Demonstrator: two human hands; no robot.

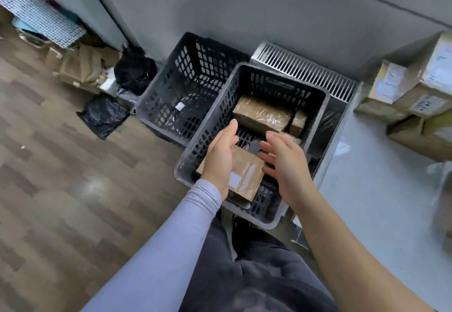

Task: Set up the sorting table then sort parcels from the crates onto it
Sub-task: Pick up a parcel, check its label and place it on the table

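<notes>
A dark slotted crate (325,96) stands in front of me with several brown taped parcels inside. A flat parcel with a white label (247,174) lies at the crate's near end. A larger taped parcel (263,113) and a small one (299,122) sit at the far end. My left hand (221,155) hovers over the near parcel's left edge, fingers straight. My right hand (285,158) is spread above its right side, holding nothing. A second dark crate (156,96) stands to the left with a dark bag and a white label inside.
A white radiator (303,69) runs behind the crates against the wall. Cardboard boxes (415,96) are piled on a pale surface (367,201) at the right. Black bags (104,116) and crumpled brown paper (83,67) lie on the wood floor at the left.
</notes>
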